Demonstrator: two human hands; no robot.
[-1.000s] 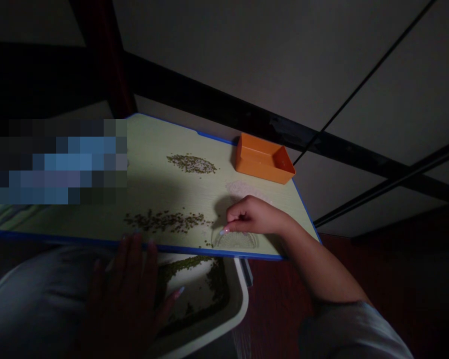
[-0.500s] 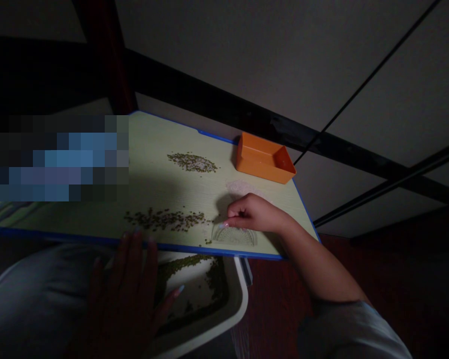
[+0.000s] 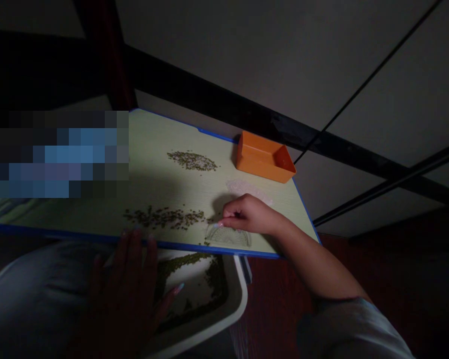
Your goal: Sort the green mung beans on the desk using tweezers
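My right hand (image 3: 247, 214) is closed in a pinch on a clear semicircular protractor (image 3: 230, 238), which rests against the tabletop near its front edge. Just left of the protractor lies a loose strip of small dark green beans or seeds (image 3: 164, 218), with a few stray ones by its tip. My left hand (image 3: 127, 279), in deep shadow, is open with fingers spread at the table's near edge, partly over a white basin (image 3: 243, 291). Dark green grains (image 3: 215, 279) line the inside of that basin.
On the pale table (image 3: 153, 139) with a blue rim, an orange box (image 3: 265, 172) stands at the back right. A pile of mixed green and pale grains (image 3: 192, 161) lies at the back middle. Whitish grains (image 3: 247, 188) lie behind my right hand. A blurred-out patch covers the left.
My right hand and the protractor have shifted slightly left, toward the dark green strip. My left hand stays in place over the basin.
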